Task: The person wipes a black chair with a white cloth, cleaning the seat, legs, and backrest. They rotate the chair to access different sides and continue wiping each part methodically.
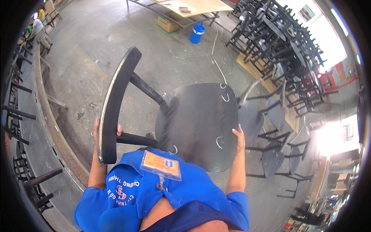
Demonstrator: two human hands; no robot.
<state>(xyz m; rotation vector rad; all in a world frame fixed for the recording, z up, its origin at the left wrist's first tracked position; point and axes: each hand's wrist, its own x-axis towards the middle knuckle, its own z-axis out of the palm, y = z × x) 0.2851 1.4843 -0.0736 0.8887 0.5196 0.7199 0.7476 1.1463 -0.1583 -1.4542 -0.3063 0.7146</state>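
Note:
A black wooden chair is held in front of my body, its broad seat (199, 120) facing up and its curved backrest (119, 104) on the left. Several short white curved marks show on the seat. My left hand (96, 129) is wrapped round the backrest near its lower post (133, 139); the backrest hides the palm. At the opposite side, my right hand (240, 140) grips the seat's right edge, thumb on top and the other fingers mostly out of sight. Below the seat the chair's legs are hidden.
Black chairs (270, 112) stand on the right, beside a tall stack of chair frames (274, 42). A blue cooler jug (197, 33) and a cardboard box (168, 24) sit near a table (197, 7). A conveyor-like bench (42, 112) runs along the left; a person (40, 31) is far left.

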